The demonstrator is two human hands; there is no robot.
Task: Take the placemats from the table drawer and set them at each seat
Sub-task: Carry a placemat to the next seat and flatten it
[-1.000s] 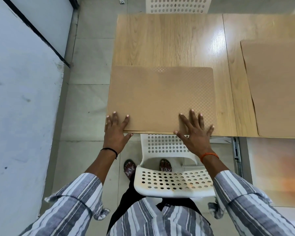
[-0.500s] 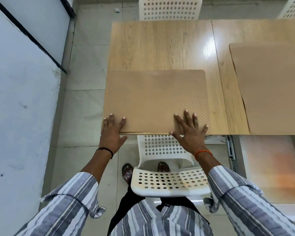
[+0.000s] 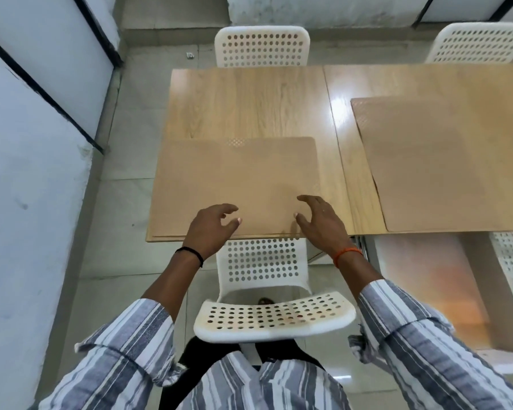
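Note:
A tan placemat (image 3: 237, 179) lies flat at the near left seat of the wooden table (image 3: 249, 102), its near edge along the table's front edge. My left hand (image 3: 211, 229) hovers over the mat's near edge with fingers curled and apart, holding nothing. My right hand (image 3: 320, 220) is a little to its right, also above the near edge, fingers loosely spread and empty. A second tan placemat (image 3: 444, 164) lies at the near right seat. An open drawer (image 3: 427, 279) shows under the table at the right.
A white perforated chair (image 3: 267, 291) stands between me and the table. Two more white chairs (image 3: 261, 45) (image 3: 477, 42) stand on the far side. A pale wall (image 3: 27, 173) with black bars runs along the left. Grey tiled floor lies between wall and table.
Both hands have lifted off the left placemat and drawn toward each other, fingers curling. My view has tilted up, showing the far chairs. The mat has not moved.

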